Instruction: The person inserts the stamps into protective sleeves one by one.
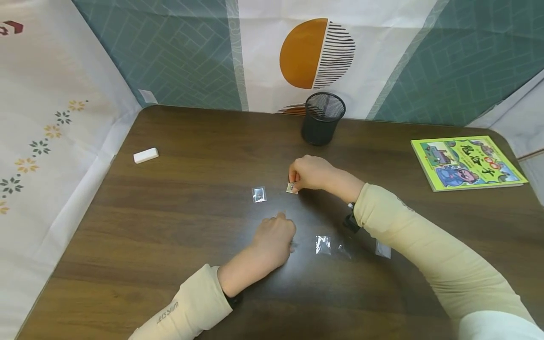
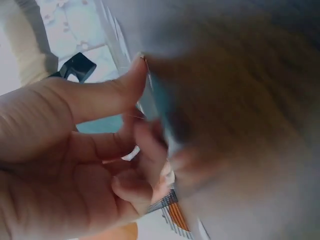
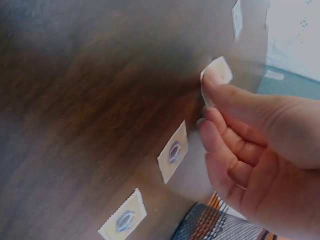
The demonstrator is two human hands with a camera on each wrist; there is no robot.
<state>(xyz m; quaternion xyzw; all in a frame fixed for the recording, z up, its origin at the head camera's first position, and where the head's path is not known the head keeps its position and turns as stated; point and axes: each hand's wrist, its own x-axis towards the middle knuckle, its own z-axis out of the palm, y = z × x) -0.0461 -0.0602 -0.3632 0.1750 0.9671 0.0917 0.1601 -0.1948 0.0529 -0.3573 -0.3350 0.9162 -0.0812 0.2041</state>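
head view, mid-frame: the right hand (image 1: 313,173) pinches a stamp-like piece (image 1: 290,188) above and slightly right of the curled left hand (image 1: 273,240), whose hold i cannot tell.

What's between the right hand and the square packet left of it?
The small paper square pinched in the right hand, then bare tabletop; head view.

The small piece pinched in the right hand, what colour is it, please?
The piece is pale cream; the right wrist view shows it best.
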